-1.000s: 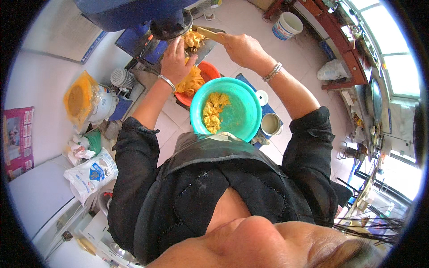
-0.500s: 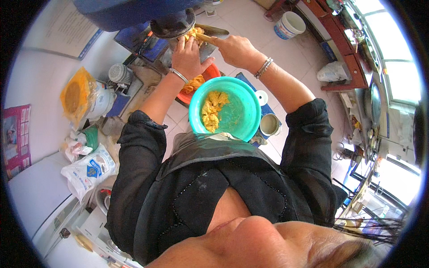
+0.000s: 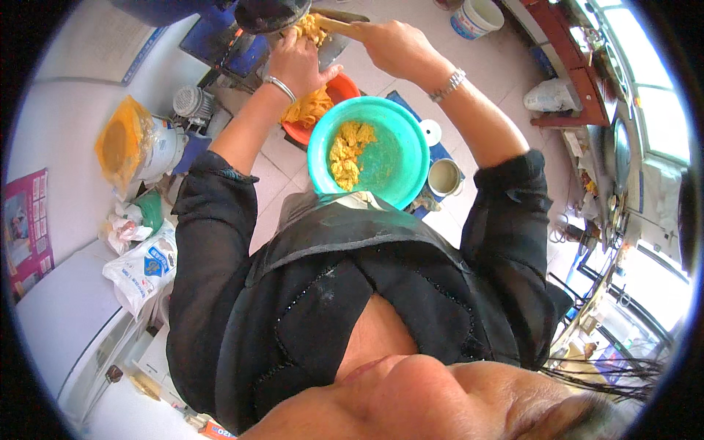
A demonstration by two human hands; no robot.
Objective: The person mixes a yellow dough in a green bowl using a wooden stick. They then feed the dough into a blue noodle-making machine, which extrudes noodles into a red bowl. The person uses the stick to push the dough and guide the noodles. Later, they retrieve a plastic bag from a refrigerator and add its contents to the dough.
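Note:
A blue machine with a dark metal spout stands at the top, yellow dough beside the spout on a metal tray. My left hand rests its fingertips on this dough, thumb spread out. My right hand grips a wooden stick whose tip reaches into the dough. Below my left hand an orange-red basin holds yellow dough strands. Nearer me a turquoise basin holds crumbly yellow lumps.
A motor, a bucket under yellow plastic and white sacks line the left. A white bucket, a red-brown cabinet and a bag are at upper right. A metal pot sits beside the turquoise basin.
Since a second ago my left hand has shifted up and right onto the dough by the spout. The stick remains in my right hand. The whole scene sits higher in view.

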